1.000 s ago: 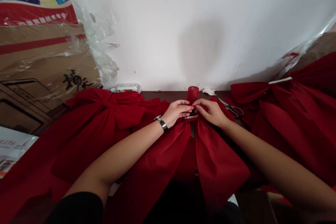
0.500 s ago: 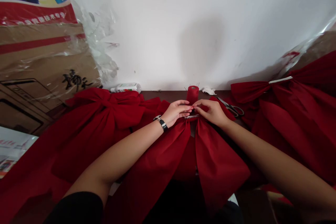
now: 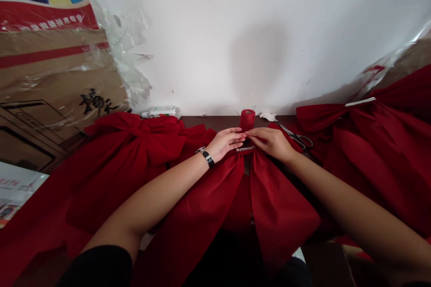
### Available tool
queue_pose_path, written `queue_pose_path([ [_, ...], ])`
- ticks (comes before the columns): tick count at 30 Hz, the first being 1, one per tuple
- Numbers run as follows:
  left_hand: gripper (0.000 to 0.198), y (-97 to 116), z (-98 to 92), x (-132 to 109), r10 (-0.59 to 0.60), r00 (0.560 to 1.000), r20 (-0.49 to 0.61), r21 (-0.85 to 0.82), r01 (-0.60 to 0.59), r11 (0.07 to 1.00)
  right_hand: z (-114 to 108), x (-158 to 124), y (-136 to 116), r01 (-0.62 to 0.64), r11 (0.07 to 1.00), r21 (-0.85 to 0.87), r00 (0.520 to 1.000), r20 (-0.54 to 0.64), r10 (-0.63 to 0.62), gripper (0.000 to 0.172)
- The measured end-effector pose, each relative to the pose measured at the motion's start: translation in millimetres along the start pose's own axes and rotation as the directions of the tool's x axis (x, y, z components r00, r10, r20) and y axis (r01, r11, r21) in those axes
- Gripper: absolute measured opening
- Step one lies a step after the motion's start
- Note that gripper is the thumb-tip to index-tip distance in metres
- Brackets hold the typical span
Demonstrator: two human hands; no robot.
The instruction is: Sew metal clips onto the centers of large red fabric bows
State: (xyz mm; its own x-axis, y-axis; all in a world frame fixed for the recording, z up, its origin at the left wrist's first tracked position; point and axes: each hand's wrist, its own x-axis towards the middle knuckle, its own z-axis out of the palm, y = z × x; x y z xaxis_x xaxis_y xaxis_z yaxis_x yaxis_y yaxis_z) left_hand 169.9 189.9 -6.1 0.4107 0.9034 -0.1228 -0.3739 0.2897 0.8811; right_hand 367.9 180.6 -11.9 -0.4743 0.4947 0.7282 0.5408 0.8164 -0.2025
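My left hand (image 3: 226,141) and my right hand (image 3: 269,141) lie close together at the centre of a large red cloth bow (image 3: 215,202), their fingertips meeting at its gathered middle. Whether the fingers pinch the cloth or a thread is too small to tell. A metal clip (image 3: 245,149) sits on the gather just below my fingertips. Behind my hands stands a red thread spool (image 3: 247,119) with thin pins in its top. My left wrist wears a black band (image 3: 208,158).
Another red bow (image 3: 134,141) lies to the left, and a third (image 3: 350,143) with a metal strip (image 3: 359,102) lies to the right. Steel scissors (image 3: 295,137), a white rag (image 3: 268,116) and a white bottle (image 3: 161,112) rest on the dark table (image 3: 208,121) against a white wall (image 3: 215,31). Plastic-wrapped cardboard (image 3: 57,76) stands at left.
My fingers have flattened and stretched toward each other, with the fingertips now meeting above the metal clip. The bow and spool stay in place.
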Motion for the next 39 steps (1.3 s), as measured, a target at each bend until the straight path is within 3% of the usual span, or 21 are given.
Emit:
queue_pose_path([
  [8,0.027,-2.6,-3.3,3.9,0.026,0.998,0.05,-0.03,-0.024,0.999,1.3,-0.5,0.8,0.041,0.999,-0.033,0.999,-0.004,-0.041,0.021],
  [27,0.028,-9.3,-2.3,6.3,0.149,0.988,-0.03,0.02,-0.148,0.989,3.1,-0.5,0.8,0.049,0.999,0.005,0.999,0.019,-0.049,0.028],
  [39,0.025,-5.4,1.9,2.8,0.119,0.992,-0.052,0.07,-0.116,0.991,-1.7,1.7,1.8,-0.151,0.989,-0.011,0.988,-0.033,0.15,0.019],
])
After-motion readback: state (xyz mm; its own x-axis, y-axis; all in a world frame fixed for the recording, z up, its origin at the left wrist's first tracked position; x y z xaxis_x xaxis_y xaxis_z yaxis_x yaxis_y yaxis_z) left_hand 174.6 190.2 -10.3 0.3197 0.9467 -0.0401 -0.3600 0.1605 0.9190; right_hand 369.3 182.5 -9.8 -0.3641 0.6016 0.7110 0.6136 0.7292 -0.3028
